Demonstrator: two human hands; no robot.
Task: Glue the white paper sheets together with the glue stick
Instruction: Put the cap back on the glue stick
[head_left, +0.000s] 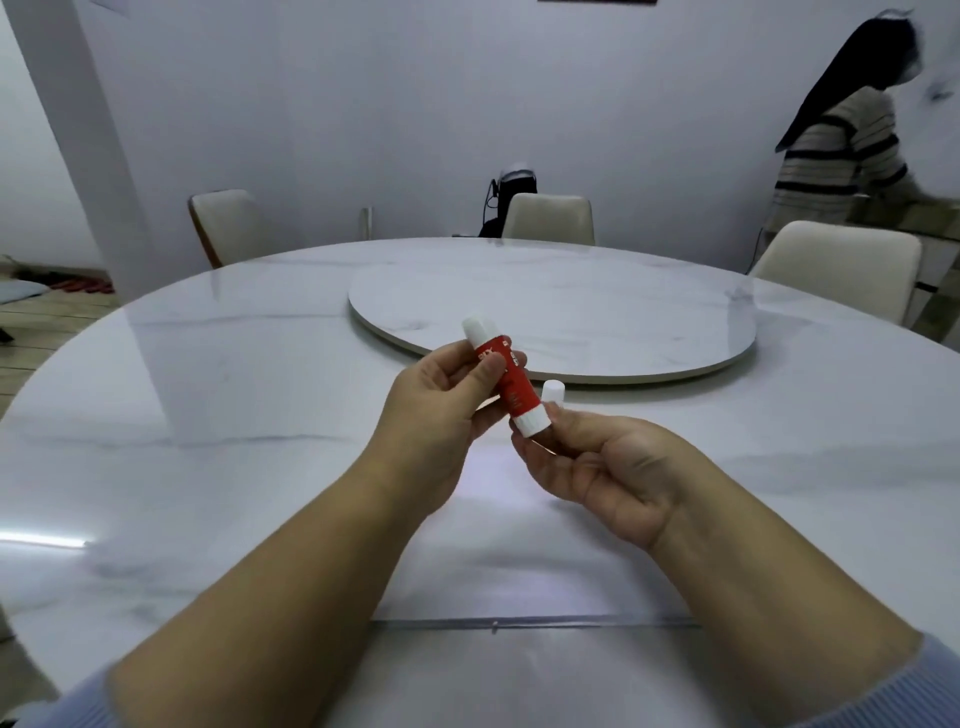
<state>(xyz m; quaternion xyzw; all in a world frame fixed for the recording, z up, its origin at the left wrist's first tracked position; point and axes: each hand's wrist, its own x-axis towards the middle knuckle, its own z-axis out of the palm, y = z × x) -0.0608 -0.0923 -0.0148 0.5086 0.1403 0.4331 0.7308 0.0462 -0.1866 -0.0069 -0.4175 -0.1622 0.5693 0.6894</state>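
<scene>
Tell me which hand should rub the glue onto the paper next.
Probably left. The left hand already grips the red glue stick around its barrel, while the right hand only touches its white base and holds the cap. The paper lies below both.

The red label lettering on the red-and-white glue stick (506, 382) is partly covered by the left hand's thumb (488, 371). A blurred person in a striped top (841, 156) is cut off at the right edge.

Glue stick (508, 379) red label has white lettering, too blurred & hand-covered to read; no other text
</scene>
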